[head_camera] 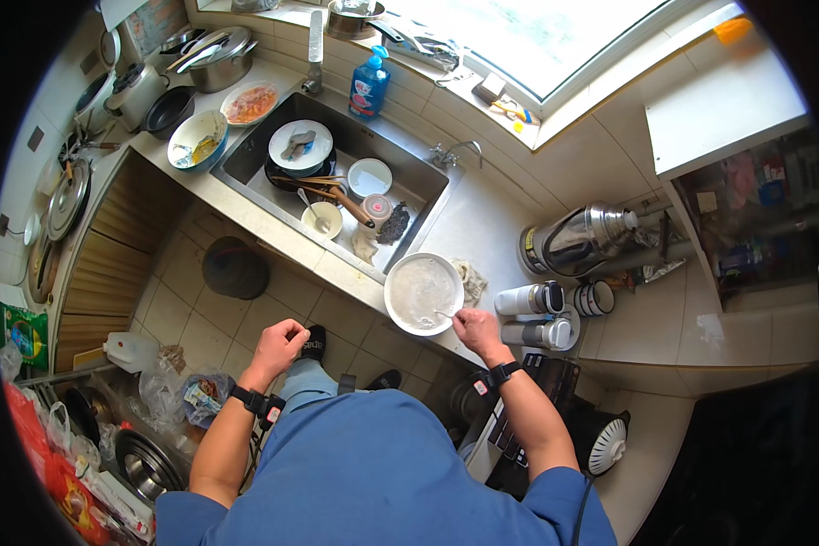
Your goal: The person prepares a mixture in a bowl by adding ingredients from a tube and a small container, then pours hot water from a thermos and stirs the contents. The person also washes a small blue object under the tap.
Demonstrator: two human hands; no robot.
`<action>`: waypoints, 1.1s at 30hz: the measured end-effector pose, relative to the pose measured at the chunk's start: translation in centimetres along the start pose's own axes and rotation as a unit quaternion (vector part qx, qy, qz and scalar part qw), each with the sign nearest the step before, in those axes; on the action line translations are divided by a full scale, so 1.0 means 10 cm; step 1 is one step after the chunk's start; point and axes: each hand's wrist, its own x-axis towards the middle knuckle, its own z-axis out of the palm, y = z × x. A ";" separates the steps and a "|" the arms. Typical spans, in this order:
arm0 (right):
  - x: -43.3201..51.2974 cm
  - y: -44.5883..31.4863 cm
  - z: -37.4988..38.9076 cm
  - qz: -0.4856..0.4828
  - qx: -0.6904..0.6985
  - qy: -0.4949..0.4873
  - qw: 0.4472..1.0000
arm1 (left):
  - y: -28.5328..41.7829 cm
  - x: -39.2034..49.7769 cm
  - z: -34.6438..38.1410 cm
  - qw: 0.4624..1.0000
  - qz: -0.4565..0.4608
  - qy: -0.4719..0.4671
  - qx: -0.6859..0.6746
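A large white bowl (390, 315) of cloudy, greyish-white liquid (420, 290) stands on the counter's front edge beside the sink. My right hand (478, 331) is at its near right rim, closed around a thin pale utensil (442, 313), probably a spoon, whose lower end is hidden in the liquid. My left hand (283, 347) hovers in front of the counter, above the floor. Its fingers are curled in, and nothing shows in them. A crumpled cloth (473, 281) lies just behind the bowl.
The steel sink (259, 188) holds plates, bowls, a brown-handled pan and a dark scrubber (394, 224). A blue soap bottle (369, 83) stands behind it. Two tumblers (529, 299) and a large metal flask (573, 239) lie at right. A dark bucket (235, 267) is on the floor.
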 end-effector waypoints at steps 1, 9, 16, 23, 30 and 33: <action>0.02 -0.05 0.04 -0.009 0.009 0.009 1.000 | 0.01 0.01 0.01 1.000 0.002 -0.002 0.000; 0.41 -0.13 0.25 0.039 -0.009 0.114 0.993 | 0.00 0.02 0.03 1.000 0.004 -0.014 0.006; -0.01 0.16 0.13 0.126 -0.004 0.063 0.990 | -0.02 0.05 0.03 1.000 0.008 -0.017 0.014; -0.03 -0.05 0.37 0.113 0.103 0.080 0.985 | 0.05 0.07 0.05 0.998 0.007 -0.040 0.044; -0.13 0.03 0.25 0.219 0.070 0.086 0.970 | 0.08 0.13 0.05 0.999 0.022 -0.042 0.024; -0.18 -0.10 0.36 0.139 0.111 0.076 0.981 | 0.08 0.11 0.05 0.999 0.017 -0.042 0.022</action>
